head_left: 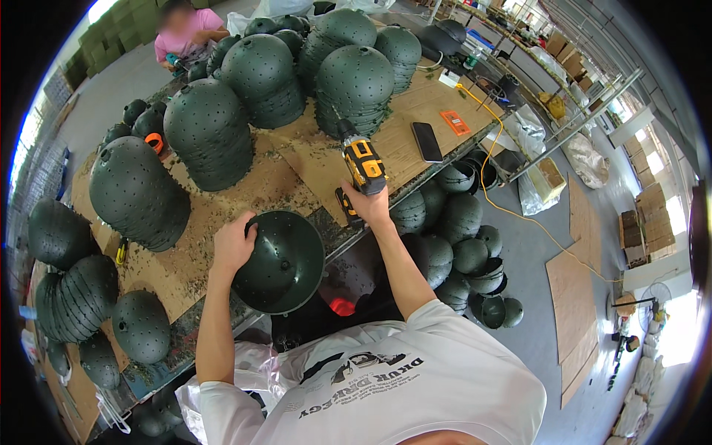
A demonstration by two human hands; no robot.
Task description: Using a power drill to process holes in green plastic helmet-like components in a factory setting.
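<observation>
A dark green plastic half-sphere bowl [276, 285] lies open side up at the table's near edge, with a few small holes in its wall. My left hand [236, 243] is closed on its left rim, the thumb hooked over the edge. My right hand [368, 204] grips the handle of a yellow and black cordless drill [363, 162]. The drill points away from me, its bit above the table and apart from the bowl. Just beyond the bit stands a tall stack of perforated green half-spheres [354, 80].
More stacks [205, 130] of green half-spheres line the table's far and left sides. A phone [426, 142] and an orange card [455, 123] lie at right. Loose half-spheres [460, 215] pile on the floor, near a yellow cable [486, 170]. A person in pink [194, 33] works across the table.
</observation>
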